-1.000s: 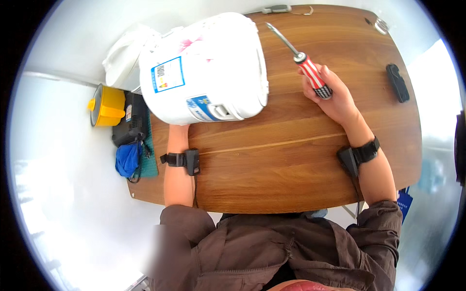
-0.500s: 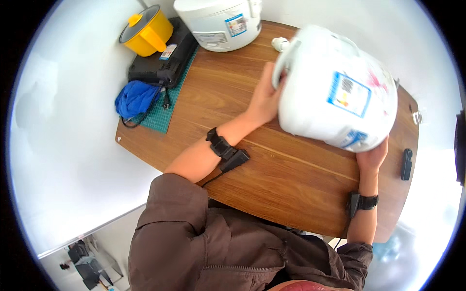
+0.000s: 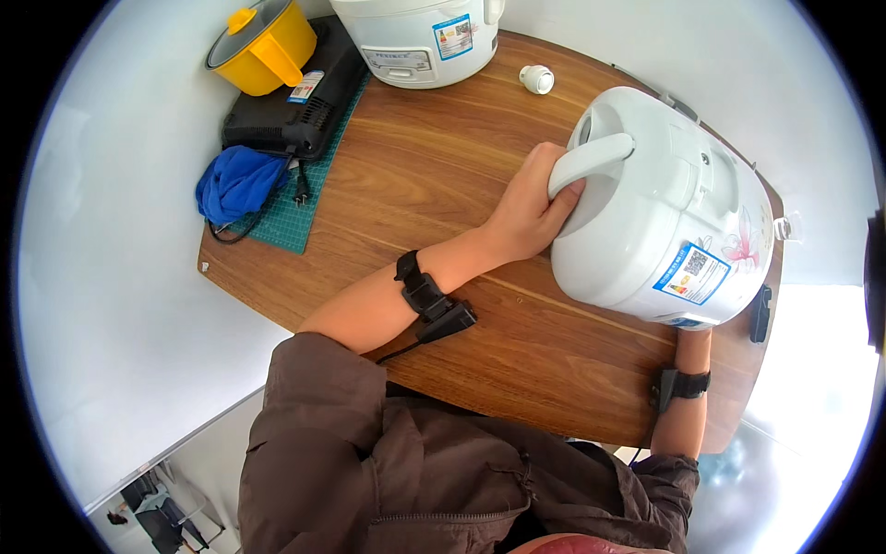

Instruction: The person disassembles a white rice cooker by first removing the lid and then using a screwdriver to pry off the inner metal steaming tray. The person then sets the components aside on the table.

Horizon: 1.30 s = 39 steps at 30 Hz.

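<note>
A white rice cooker (image 3: 637,231) with a pink flower print and a blue-edged label is tipped on its side at the right of the table. My left hand (image 3: 533,208) is closed around its curved white handle (image 3: 591,164), and the lid side is turned partly toward me. Below the cooker's near edge my right wrist (image 3: 694,349) shows. The right hand is hidden behind the cooker body, so its fingers cannot be seen. Whether the cooker rests on the table or is held off it, I cannot tell.
A second white cooker (image 3: 420,46), a small white round fitting (image 3: 536,79) and a yellow pot (image 3: 263,51) on a black appliance (image 3: 277,125) stand at the back. Blue cloth (image 3: 238,185) lies on a green mat (image 3: 281,235). A small black object (image 3: 760,314) lies at right.
The rice cooker has turned and come lower and slightly right in view, now showing its lid and handle. My left hand has shifted with it, and the right hand has gone behind the cooker.
</note>
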Each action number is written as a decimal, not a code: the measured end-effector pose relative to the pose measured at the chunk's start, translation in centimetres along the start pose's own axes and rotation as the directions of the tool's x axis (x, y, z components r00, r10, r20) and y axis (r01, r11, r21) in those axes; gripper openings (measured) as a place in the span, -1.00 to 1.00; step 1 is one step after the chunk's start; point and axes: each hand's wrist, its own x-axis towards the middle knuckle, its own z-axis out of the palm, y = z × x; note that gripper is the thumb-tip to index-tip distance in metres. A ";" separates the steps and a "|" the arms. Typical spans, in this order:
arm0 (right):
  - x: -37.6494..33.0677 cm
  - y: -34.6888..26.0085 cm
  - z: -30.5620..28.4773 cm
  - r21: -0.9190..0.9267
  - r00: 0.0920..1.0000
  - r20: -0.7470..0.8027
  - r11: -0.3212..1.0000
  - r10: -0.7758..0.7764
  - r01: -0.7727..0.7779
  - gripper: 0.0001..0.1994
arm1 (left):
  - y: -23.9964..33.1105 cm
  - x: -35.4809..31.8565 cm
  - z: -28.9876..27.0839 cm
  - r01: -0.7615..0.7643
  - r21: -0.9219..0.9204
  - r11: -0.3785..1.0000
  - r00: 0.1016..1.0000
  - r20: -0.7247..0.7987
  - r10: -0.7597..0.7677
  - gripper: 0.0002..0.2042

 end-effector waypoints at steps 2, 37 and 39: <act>0.1 0.0 0.1 0.001 1.000 0.004 1.000 -0.001 0.001 -0.48 | 0.5 0.1 0.0 0.084 -0.070 0.994 0.996 -0.001 -0.084 -0.85; -0.8 0.6 4.6 -0.094 1.000 0.006 0.995 0.027 -0.026 -0.59 | 3.2 4.2 -2.3 0.340 -0.325 0.883 0.940 0.076 -0.334 -0.82; -0.8 0.5 5.4 -0.103 1.000 0.000 0.994 0.025 -0.025 -0.59 | 3.3 5.8 -3.6 0.220 -0.192 0.956 0.974 0.098 -0.204 -0.81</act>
